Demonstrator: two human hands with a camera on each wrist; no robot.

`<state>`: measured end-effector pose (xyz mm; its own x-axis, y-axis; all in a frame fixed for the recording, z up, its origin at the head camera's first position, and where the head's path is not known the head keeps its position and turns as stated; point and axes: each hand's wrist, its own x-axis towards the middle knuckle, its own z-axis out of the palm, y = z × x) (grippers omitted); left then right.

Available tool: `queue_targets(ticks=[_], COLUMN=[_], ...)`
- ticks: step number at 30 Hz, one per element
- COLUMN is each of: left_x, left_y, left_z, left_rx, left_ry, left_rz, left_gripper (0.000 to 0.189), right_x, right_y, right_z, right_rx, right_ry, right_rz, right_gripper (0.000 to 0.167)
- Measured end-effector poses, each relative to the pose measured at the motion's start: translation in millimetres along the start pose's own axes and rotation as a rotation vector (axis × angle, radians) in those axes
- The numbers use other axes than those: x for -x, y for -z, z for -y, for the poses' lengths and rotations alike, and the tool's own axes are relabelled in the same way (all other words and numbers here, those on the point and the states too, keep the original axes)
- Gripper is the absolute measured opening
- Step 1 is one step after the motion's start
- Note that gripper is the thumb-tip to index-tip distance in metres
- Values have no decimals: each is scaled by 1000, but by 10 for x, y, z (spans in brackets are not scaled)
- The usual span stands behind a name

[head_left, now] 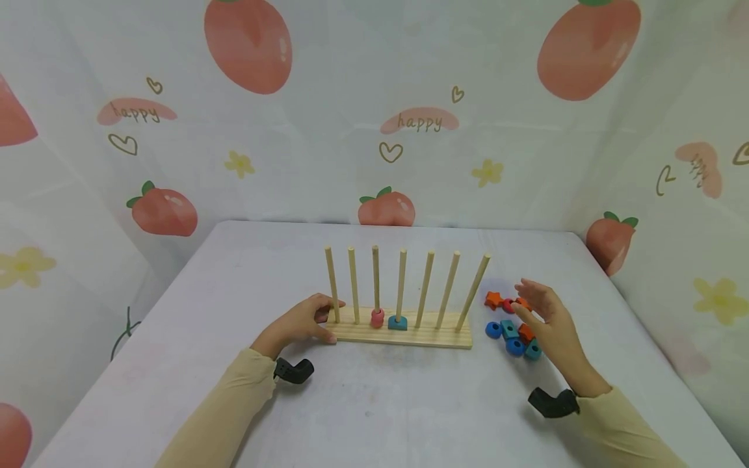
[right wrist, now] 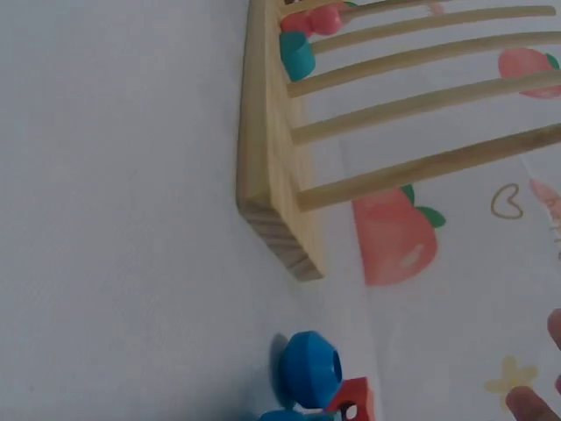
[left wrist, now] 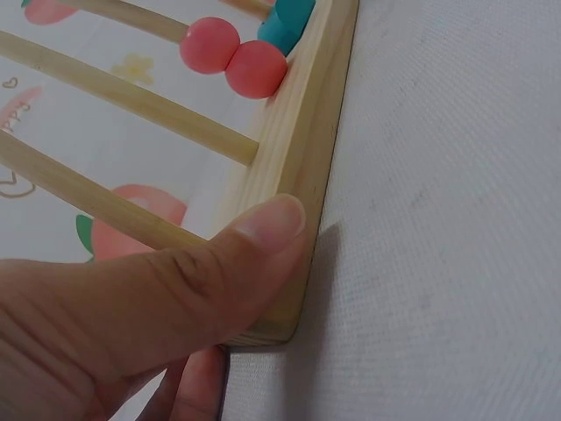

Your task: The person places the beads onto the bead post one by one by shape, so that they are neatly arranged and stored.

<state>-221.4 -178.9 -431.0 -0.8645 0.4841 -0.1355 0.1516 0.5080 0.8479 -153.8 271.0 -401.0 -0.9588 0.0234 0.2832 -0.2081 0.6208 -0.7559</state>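
A wooden peg board [head_left: 351, 333] with a row of upright pegs stands mid-table. My left hand [head_left: 300, 320] grips its left end, the thumb [left wrist: 272, 224] pressing the front edge and other fingers partly hidden behind. Two pink round beads [left wrist: 232, 57] sit stacked on the third peg from the left. A teal half-round bead [head_left: 398, 323] is at the foot of the fourth peg. My right hand [head_left: 552, 328] hovers over a group of loose beads, thumb and fingers apart, nothing between them. Only its fingertips [right wrist: 530, 405] show in the right wrist view.
Right of the board lie several beads: an orange star [head_left: 494, 299], a red bead [head_left: 508, 305], a blue bead [head_left: 493, 329], a teal block [head_left: 509, 329] and others, some partly hidden by the right hand. The white tabletop [head_left: 374, 403] meets a fruit-printed backdrop [head_left: 328, 156].
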Motion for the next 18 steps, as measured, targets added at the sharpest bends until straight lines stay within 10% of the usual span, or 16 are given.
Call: queue_targets(ticks=[18], left_x=[13], left_y=[-7], left_z=[-36], left_rx=[-26], left_ry=[47], left_rz=[-26], left_gripper=[67], right_x=[-116], right_y=[74], right_z=[-267], right_rx=[182], right_ry=[-130], right_rz=[426], right_gripper=[57])
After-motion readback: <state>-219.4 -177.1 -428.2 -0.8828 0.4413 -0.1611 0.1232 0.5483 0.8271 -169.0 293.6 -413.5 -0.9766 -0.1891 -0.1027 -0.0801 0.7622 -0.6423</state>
